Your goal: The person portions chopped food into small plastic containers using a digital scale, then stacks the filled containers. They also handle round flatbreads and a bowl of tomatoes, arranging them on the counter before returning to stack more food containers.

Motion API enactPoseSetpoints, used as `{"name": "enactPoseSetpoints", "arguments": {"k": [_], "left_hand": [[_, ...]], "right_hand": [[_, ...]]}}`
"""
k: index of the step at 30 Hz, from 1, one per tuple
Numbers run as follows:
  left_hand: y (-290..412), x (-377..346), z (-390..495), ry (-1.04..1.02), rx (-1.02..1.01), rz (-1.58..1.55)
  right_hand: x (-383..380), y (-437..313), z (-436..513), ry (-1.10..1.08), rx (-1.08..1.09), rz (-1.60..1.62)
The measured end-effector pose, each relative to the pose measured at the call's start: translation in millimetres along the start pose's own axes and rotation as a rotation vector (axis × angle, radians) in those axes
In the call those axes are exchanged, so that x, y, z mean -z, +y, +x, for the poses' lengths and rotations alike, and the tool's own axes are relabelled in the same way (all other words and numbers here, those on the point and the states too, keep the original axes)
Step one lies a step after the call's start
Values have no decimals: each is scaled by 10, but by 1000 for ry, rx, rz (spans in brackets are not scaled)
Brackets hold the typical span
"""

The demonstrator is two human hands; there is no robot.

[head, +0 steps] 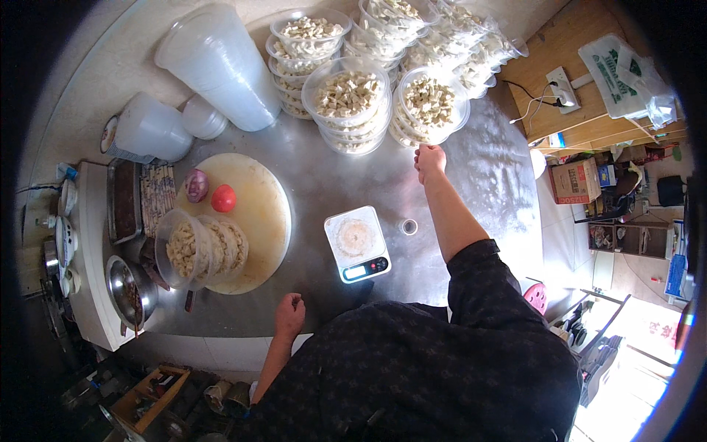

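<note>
My right hand (431, 161) reaches forward to the near rim of a stack of clear plastic bowls (429, 105) filled with pale chopped pieces; its fingers are curled, and whether they grip the rim is unclear. Near the table's front edge, my left hand (290, 314) hangs loosely curled and appears to hold nothing. Between my arms lies a white digital kitchen scale (356, 237) with a lit display and a bare, stained platform. Right of it is a small round ring-like object (409, 227). Another filled bowl stack (349, 105) stands left of my right hand.
A round cutting board (270, 221) at left carries a red onion (196, 185), a tomato (223, 198) and leaning filled bowls (182, 251). Beyond it are stacked empty containers (221, 66). A metal bowl (131, 293) sits far left. A power strip (563, 90) is at right.
</note>
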State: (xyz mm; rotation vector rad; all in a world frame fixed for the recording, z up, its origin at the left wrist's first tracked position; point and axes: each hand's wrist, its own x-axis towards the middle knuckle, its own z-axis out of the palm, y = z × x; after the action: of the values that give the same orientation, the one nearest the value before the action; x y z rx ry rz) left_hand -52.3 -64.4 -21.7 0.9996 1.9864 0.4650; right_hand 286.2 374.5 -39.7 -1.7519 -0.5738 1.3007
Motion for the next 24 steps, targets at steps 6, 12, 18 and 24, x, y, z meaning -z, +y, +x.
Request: {"name": "enactPoseSetpoints", "arguments": {"k": [6,12,18,24], "left_hand": [[-12,-30,19,4,-21,24],[-5,-29,25,0,-6,21],[-22,-52,7,-6,28,-18],[-47,-47,-2,5,-5,-29]], "right_hand": [[45,-34,-32,42,17,-161],[10,-41,-22,-70,-56,-4],[-263,30,-356,-250,-183,318],[-717,62,-534,-412,-132,256]]}}
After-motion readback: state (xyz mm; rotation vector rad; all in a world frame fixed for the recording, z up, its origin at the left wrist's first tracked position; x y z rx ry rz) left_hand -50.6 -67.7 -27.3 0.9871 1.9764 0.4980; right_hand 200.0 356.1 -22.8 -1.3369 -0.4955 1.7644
